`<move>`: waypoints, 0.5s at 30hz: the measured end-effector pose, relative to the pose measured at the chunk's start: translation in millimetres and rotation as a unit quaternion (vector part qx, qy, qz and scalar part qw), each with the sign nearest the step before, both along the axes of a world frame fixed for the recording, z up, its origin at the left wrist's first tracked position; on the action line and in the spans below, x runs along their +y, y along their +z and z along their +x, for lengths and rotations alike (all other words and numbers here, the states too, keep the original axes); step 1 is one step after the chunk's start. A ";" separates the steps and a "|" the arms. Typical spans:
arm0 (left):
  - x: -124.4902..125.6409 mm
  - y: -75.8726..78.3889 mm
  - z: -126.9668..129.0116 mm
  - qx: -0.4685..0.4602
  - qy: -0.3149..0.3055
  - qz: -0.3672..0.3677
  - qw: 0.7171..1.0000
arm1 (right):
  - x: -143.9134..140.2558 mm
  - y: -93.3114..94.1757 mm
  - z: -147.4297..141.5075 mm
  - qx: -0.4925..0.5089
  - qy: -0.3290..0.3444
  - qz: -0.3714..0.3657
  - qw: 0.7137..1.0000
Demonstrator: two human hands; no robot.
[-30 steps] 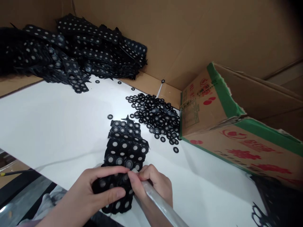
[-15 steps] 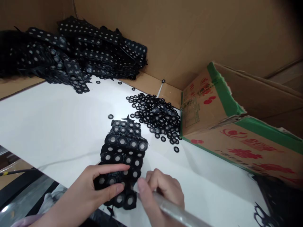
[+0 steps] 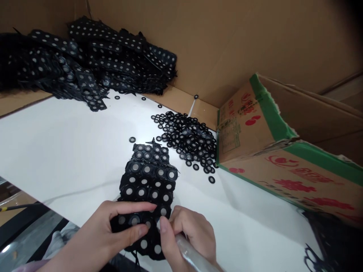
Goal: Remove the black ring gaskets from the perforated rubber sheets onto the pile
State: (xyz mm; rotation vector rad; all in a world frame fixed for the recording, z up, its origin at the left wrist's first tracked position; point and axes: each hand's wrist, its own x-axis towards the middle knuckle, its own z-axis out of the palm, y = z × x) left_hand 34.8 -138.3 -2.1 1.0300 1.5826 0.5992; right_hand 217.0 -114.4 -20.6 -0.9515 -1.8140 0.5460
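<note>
- Now, at roughly ten o'clock, a heap of black sheets [image 3: 85, 64] studded with pale round dots is lying against the brown cardboard wall [image 3: 227, 41], matte and ragged at the edges.
- At seven o'clock, the left hand [image 3: 113, 230] is pinching the near end of a floppy black rubbery sheet [image 3: 149, 181], thumb under and fingers over, pressing it onto the smooth white table [image 3: 56, 151].
- Just right of it, at six o'clock, the right hand [image 3: 188, 230] is curling closed around a slim, shiny metallic rod [image 3: 195, 257], its tip touching the sheet's near edge.
- At one o'clock from the sheet, a pile of loose rings [image 3: 187, 138], small flat black discs with grey centres, is spreading beside a tilted cardboard box [image 3: 272, 151] with green trim and red print.
</note>
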 end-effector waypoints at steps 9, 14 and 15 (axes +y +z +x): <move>3.6 5.2 8.8 -0.067 -0.010 0.011 0.998 | 2.8 -3.3 -4.6 -0.051 0.018 0.018 0.998; 4.6 6.1 12.6 -0.130 -0.027 0.009 0.991 | 2.2 -15.0 -13.3 -0.050 -0.020 0.054 0.997; 4.7 5.1 11.7 -0.121 -0.029 0.003 0.992 | 2.3 -14.6 -13.0 -0.048 -0.021 0.044 0.998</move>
